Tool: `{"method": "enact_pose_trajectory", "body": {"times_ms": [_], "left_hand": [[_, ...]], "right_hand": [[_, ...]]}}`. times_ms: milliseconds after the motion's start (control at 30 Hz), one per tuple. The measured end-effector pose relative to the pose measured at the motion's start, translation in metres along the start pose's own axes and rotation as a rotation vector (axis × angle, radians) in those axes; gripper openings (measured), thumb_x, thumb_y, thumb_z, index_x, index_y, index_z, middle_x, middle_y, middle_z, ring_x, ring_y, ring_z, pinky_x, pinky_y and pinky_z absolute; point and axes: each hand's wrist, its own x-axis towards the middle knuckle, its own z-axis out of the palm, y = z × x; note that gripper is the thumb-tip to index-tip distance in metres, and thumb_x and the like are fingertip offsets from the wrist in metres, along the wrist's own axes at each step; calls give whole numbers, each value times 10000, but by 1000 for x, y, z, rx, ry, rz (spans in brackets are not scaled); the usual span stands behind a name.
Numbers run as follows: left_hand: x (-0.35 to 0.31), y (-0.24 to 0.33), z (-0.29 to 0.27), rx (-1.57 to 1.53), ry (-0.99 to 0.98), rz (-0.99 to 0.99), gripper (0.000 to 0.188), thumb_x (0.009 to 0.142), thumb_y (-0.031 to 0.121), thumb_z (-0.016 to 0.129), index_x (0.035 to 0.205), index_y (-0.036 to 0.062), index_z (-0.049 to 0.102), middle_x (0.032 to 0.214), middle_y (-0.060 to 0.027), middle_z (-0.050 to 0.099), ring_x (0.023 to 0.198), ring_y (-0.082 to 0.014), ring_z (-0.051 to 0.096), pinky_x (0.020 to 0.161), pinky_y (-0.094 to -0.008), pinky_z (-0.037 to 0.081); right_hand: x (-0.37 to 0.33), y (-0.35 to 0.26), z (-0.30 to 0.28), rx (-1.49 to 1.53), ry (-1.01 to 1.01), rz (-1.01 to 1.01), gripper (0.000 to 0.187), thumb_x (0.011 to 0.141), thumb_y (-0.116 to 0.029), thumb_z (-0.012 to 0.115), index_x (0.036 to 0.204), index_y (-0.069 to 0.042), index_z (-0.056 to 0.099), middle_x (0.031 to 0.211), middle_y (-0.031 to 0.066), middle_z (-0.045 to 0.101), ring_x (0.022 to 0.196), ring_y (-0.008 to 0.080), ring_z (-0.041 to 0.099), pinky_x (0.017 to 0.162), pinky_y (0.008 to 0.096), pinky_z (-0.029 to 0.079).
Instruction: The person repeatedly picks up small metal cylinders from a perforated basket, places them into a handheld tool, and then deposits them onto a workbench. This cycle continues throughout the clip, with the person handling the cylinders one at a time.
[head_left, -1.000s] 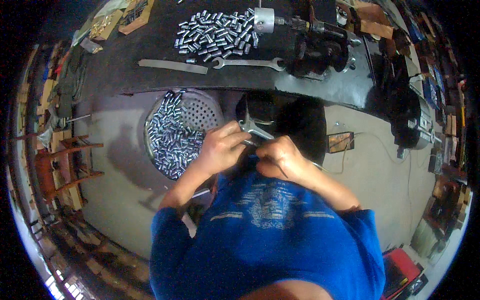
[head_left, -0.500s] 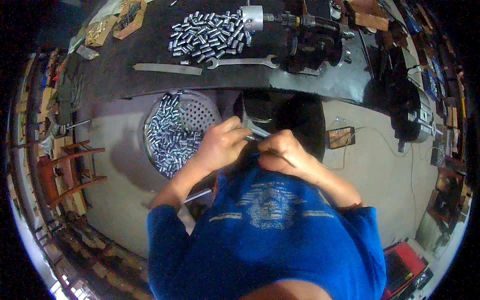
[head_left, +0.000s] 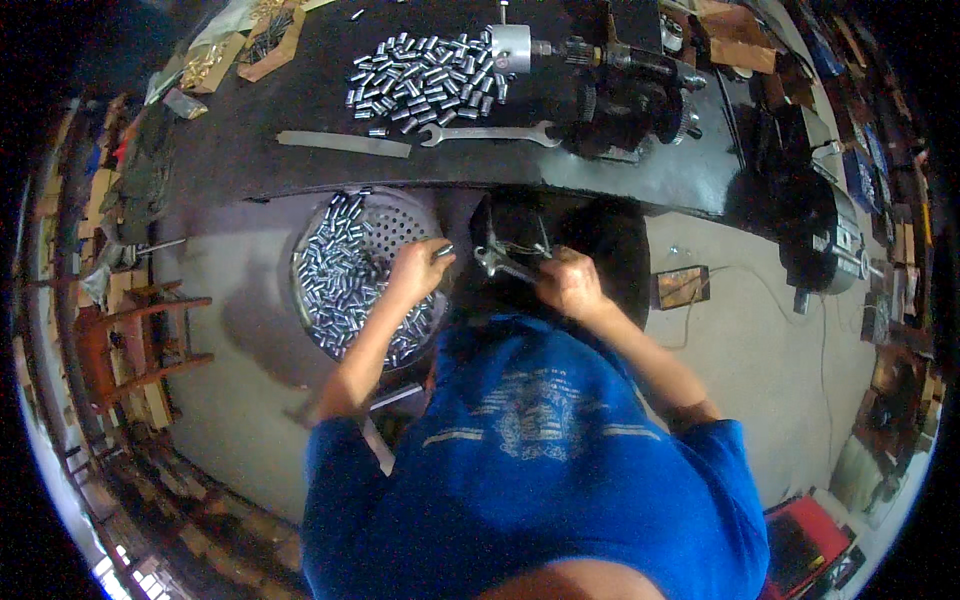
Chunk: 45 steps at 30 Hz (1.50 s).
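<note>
Blue shirt, bare forearms reaching forward, hands apart. Left hand: fingertips pinched on a small metal cylinder, above the right side of a round perforated pan. Loose cylinders crowd the pan's left side. Right hand: fingers curled beside a silvery metal tool; cannot tell whether they are clamped on it. Beyond, on a dark workbench: open-ended wrench, flat metal strip to its left, second heap of cylinders behind both.
</note>
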Motion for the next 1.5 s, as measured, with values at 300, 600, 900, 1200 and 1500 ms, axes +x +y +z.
{"method": "enact_pose_trajectory", "body": {"times_ms": [300, 600, 900, 1200, 1500], "left_hand": [[43, -3, 77, -170, 0, -104, 343, 783, 232, 626, 1006, -25, 583, 824, -164, 639, 660, -231, 618, 604, -337, 475], [30, 48, 55, -553, -36, -171, 348, 790, 151, 640, 1009, -104, 551, 766, -127, 638, 661, -180, 622, 536, -284, 485], [-1, 46, 14, -637, -98, -90, 237, 804, 67, 594, 1011, -47, 569, 788, -113, 634, 631, -157, 616, 586, -264, 497], [-1, 4, 0, -183, -71, 84, 233, 738, 32, 613, 966, -16, 617, 828, -198, 629, 682, -225, 638, 608, -308, 482], [-4, -1, 3, -100, -93, 222, 246, 733, 83, 633, 957, -16, 619, 877, -199, 627, 747, -279, 635, 659, -333, 486]], "right_hand": [[11, 5, 40, -67, -26, 56, 218, 577, -202, 649, 725, -48, 606, 688, 171, 577, 727, 333, 566, 671, 423, 475], [-4, -13, 24, -72, -38, 160, 230, 579, -192, 636, 740, -37, 581, 663, 181, 584, 643, 336, 581, 584, 422, 487], [-32, -40, -58, 337, -13, 382, 255, 554, -87, 640, 777, 21, 577, 689, 215, 555, 616, 379, 549, 560, 395, 458], [-35, -63, -65, 321, -15, 282, 182, 549, -85, 605, 685, 28, 561, 658, 225, 545, 618, 379, 546, 560, 406, 435], [-32, -64, -69, 382, -111, 333, 237, 560, -151, 614, 715, 25, 586, 646, 227, 555, 594, 377, 567, 549, 402, 453]]}}
